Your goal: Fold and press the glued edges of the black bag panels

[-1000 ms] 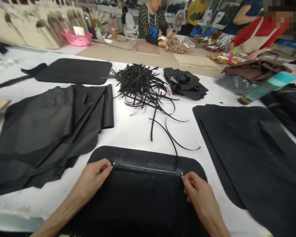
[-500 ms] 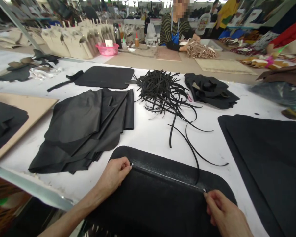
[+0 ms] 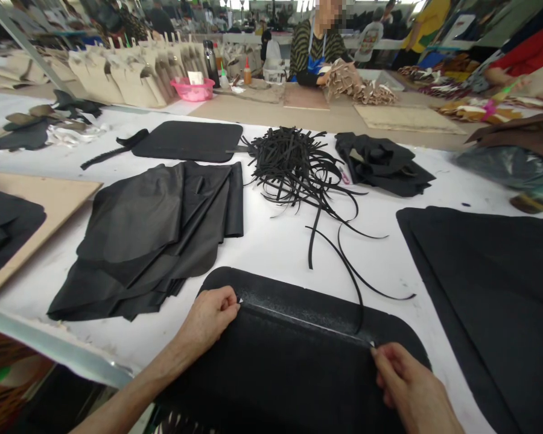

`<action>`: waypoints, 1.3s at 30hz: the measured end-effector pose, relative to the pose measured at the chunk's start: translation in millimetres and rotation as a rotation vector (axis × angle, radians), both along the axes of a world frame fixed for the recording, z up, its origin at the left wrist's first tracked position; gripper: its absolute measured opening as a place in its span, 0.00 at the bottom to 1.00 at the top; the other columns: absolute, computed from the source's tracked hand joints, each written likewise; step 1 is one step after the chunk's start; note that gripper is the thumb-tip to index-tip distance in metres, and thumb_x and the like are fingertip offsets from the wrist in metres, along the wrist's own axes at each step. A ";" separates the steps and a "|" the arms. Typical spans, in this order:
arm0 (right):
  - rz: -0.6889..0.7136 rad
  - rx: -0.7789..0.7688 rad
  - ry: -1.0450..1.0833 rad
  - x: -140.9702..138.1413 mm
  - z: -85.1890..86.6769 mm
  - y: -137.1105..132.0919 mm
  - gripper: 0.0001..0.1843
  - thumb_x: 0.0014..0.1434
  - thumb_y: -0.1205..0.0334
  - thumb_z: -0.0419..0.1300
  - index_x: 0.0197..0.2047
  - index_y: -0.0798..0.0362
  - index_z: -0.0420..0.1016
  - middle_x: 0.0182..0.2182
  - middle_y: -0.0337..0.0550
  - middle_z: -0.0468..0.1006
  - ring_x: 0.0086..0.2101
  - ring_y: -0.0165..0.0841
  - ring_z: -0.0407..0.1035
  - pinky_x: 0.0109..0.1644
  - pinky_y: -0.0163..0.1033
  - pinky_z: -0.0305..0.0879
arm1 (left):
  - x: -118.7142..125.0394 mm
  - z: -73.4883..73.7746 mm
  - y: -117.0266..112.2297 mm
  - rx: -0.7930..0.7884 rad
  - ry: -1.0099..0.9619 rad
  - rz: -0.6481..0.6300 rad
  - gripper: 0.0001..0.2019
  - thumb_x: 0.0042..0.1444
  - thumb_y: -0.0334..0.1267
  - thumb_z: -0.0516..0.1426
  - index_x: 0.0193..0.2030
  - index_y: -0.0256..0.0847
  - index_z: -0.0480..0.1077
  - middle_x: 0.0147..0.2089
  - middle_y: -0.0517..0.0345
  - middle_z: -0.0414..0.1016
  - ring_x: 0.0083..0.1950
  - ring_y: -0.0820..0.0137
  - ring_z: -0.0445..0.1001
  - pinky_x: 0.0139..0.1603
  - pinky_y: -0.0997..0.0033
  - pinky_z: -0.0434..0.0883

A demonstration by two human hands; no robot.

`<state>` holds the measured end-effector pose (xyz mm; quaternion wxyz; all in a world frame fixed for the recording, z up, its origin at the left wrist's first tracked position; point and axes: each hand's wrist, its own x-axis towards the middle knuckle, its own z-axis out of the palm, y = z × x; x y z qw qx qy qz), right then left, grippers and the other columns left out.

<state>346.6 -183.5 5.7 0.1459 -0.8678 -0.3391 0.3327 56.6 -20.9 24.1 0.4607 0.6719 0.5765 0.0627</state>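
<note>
A black panel (image 3: 276, 367) with rounded corners lies before me at the table's front edge. Along its upper part runs a thin strip (image 3: 305, 322), dark with a pale line and a small white tip at each end. My left hand (image 3: 215, 316) pinches the strip's left end, thumb and forefinger closed. At the right end, my right hand (image 3: 405, 377) pinches the other tip, its remaining fingers curled. Both hands are low over the panel. A narrow black strip's end (image 3: 359, 313) rests on the panel's far edge. The panel's near side fades into dark.
A heap of black strips (image 3: 292, 157) lies beyond the panel. Folded black sheets (image 3: 136, 223) are to the left, large black panels (image 3: 489, 289) to the right, and a beige board (image 3: 67, 199) far left. Across the table a person (image 3: 319, 54) handles a tan bundle (image 3: 344, 81).
My hands keep their pinch on the strip, almost unmoved. The view has shifted slightly. Across the table, the person has lifted part of the tan bundle.
</note>
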 end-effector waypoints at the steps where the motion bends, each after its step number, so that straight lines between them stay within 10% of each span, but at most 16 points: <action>1: 0.001 0.013 0.000 -0.2 -0.1 -0.1 0.18 0.57 0.44 0.43 0.27 0.47 0.62 0.18 0.35 0.70 0.20 0.33 0.67 0.25 0.36 0.59 | -0.4 -1.3 0.4 0.000 0.003 0.000 0.09 0.52 0.41 0.49 0.24 0.42 0.59 0.17 0.67 0.61 0.15 0.75 0.61 0.17 0.76 0.54; 10: -0.031 0.066 -0.091 -1.3 -0.3 0.4 0.15 0.56 0.46 0.47 0.27 0.47 0.54 0.16 0.34 0.66 0.18 0.33 0.63 0.23 0.36 0.54 | -2.3 0.1 3.7 0.127 0.095 -0.032 0.09 0.51 0.39 0.52 0.25 0.43 0.54 0.17 0.70 0.54 0.20 0.74 0.57 0.23 0.74 0.51; 17: -0.007 0.171 -0.197 -7.1 13.1 -3.2 0.13 0.62 0.53 0.43 0.29 0.48 0.59 0.21 0.37 0.68 0.22 0.34 0.65 0.26 0.37 0.56 | -8.0 -0.5 -9.1 0.343 0.286 -0.167 0.09 0.61 0.42 0.43 0.34 0.45 0.61 0.27 0.64 0.69 0.30 0.67 0.69 0.31 0.70 0.60; 21: 0.175 0.357 -0.506 -24.8 14.7 -5.2 0.13 0.63 0.63 0.42 0.42 0.51 0.66 0.36 0.46 0.72 0.34 0.38 0.69 0.35 0.41 0.63 | -1.7 -3.0 -24.4 0.723 0.181 -0.274 0.13 0.62 0.36 0.43 0.47 0.42 0.64 0.47 0.54 0.71 0.44 0.66 0.71 0.43 0.68 0.65; 27: 0.624 0.548 -0.705 -75.5 0.0 9.9 0.23 0.54 0.78 0.48 0.52 0.54 0.67 0.46 0.49 0.71 0.44 0.41 0.65 0.48 0.45 0.62 | 42.3 -17.2 -52.8 0.919 0.246 -0.898 0.25 0.50 0.21 0.46 0.57 0.37 0.61 0.55 0.48 0.68 0.55 0.61 0.66 0.55 0.60 0.64; 39: 0.756 0.446 -0.693 -78.7 -4.8 14.2 0.25 0.55 0.74 0.53 0.57 0.54 0.63 0.43 0.47 0.71 0.44 0.43 0.64 0.49 0.49 0.62 | 55.5 -25.7 -58.6 1.008 0.376 -0.907 0.25 0.53 0.22 0.45 0.58 0.39 0.60 0.54 0.49 0.68 0.53 0.60 0.68 0.52 0.58 0.68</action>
